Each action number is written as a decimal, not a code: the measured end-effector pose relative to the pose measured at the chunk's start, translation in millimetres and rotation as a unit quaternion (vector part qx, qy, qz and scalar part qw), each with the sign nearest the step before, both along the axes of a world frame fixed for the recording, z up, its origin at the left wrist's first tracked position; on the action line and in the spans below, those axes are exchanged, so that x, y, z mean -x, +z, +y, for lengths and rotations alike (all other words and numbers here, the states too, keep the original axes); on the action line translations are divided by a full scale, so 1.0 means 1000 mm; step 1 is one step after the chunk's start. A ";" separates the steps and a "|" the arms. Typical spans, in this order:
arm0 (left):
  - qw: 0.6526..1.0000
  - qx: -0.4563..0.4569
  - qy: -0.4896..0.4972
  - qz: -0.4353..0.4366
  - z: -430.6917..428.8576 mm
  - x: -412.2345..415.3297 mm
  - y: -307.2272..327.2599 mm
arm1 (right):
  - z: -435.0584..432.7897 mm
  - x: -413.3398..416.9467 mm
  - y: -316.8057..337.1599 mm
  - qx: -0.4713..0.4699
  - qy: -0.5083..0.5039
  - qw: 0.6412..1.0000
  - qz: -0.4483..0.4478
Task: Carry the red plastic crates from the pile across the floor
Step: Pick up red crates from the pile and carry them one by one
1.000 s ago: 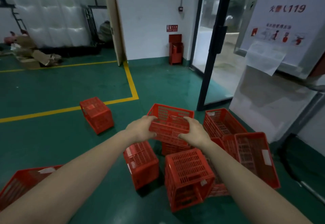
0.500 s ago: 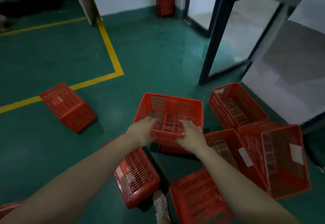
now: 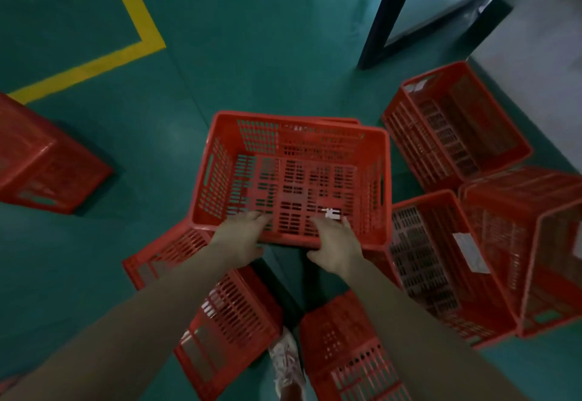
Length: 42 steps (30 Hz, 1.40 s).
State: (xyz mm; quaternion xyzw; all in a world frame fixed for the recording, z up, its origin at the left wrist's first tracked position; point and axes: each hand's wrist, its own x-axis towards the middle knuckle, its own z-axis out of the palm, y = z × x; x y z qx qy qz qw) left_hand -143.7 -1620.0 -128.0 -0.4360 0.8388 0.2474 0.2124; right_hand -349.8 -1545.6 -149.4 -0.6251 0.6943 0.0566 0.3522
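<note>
Your left hand [image 3: 241,238] and right hand [image 3: 337,243] both clasp the near rim of the red slotted plastic crate [image 3: 299,148]; its long axis runs crosswise, directly ahead.

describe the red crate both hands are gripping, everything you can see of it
The held crate is red plastic, rectangular, open side up and nearly level, with slotted walls, a gridded bottom and a handle slot in its left wall. A small white patch shows on its bottom. The left hand and right hand grip its near rim, fingers curled inside. Whether it rests on the crates below is unclear.
</note>
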 end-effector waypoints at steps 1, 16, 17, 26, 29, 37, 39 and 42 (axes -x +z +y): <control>1.000 0.003 -0.009 -0.013 -0.002 0.001 -0.014 | -0.004 0.000 -0.013 -0.011 0.017 1.000 0.011; 0.986 0.060 -0.102 -0.118 -0.015 0.016 -0.068 | -0.012 -0.007 -0.054 -0.005 0.043 0.996 0.083; 0.984 0.062 -0.114 -0.121 -0.017 0.018 -0.058 | -0.011 -0.005 -0.046 -0.013 0.044 0.996 0.078; 0.980 0.022 -0.162 -0.113 -0.009 0.036 0.060 | 0.013 0.008 0.068 -0.056 0.033 0.997 0.043; 0.982 0.023 -0.160 -0.100 0.006 0.034 0.095 | 0.027 0.008 0.109 -0.047 0.024 0.998 0.046; 0.985 0.029 -0.166 -0.046 0.037 0.040 0.208 | 0.072 0.007 0.227 -0.007 -0.023 0.995 0.094; 0.980 0.025 -0.196 -0.022 0.046 0.044 0.238 | 0.091 0.005 0.256 -0.003 -0.046 0.993 0.105; 0.971 0.022 -0.236 0.004 0.066 0.049 0.282 | 0.126 -0.001 0.297 0.000 -0.092 0.988 0.122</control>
